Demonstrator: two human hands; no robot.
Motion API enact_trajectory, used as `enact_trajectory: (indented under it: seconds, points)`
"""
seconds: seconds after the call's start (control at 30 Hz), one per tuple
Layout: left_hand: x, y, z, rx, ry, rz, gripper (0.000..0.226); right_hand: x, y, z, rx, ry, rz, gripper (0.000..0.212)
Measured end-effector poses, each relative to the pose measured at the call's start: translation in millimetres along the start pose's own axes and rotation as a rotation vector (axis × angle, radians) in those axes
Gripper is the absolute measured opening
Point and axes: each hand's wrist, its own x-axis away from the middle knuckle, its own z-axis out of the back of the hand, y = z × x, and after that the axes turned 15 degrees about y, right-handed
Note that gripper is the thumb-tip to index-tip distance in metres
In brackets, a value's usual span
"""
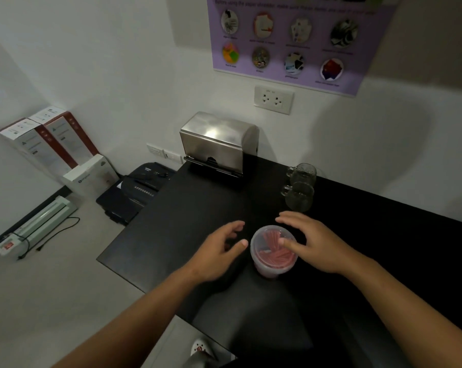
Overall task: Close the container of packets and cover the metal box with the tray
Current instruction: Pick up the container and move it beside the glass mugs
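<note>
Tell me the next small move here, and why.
Probably press the right hand down on the lid of the container of packets to seat it. Its thumb already rests on the clear lid, while the left hand hovers open beside the tub, touching nothing. The metal box at the wall can wait.

Watching the head cam feed, I'm seeing two bare forearms coming in from the bottom corners of the frame, no sleeves showing anywhere up to the edge. The left hand (219, 251) and right hand (310, 245) are bare too, and I'm not spotting any rings, watch or bands on either wrist. Fingernails are looking short and unpainted on the thumbs. Down at the bottom centre I'm catching a white shoe (202, 349), clog-style, with holes on top and a small red mark on it, a bit blurry.
</note>
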Motion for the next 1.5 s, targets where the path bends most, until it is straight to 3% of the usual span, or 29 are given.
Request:
enact_trajectory:
  seconds: [0.27,0.47,0.87,0.97,1.07,1.27,1.5]
  points:
    - [25.9,5.4,-38.6,0.154,-0.006,-0.063,0.049,29.2,20.6,-26.7,-0.017,-0.056,-0.031,0.075]
    - [18.5,4.6,-42.7,0.213,0.019,-0.05,0.05,21.2,27.7,-40.0,-0.007,-0.061,-0.011,0.074]
    - [-47.8,0.6,-33.8,0.26,0.092,-0.025,0.047,-63.8,34.7,-46.9,0.021,-0.067,0.023,0.074]
    - [-71.3,-1.3,-34.2,0.224,0.122,0.04,0.057,-89.5,37.8,-42.7,0.002,-0.083,0.02,0.072]
    - [-93.6,-0.9,-36.6,0.202,0.143,-0.03,0.05,-115.5,42.0,-36.7,0.018,-0.1,0.017,0.069]
    - [-147.6,-0.3,-45.8,0.114,0.173,0.016,0.057,-155.0,48.4,-24.2,0.135,0.04,0.046,0.06]
    - [-191.3,19.6,-58.0,0.176,0.181,0.018,0.036,-190.8,62.3,-8.4,0.262,0.115,0.016,0.059]
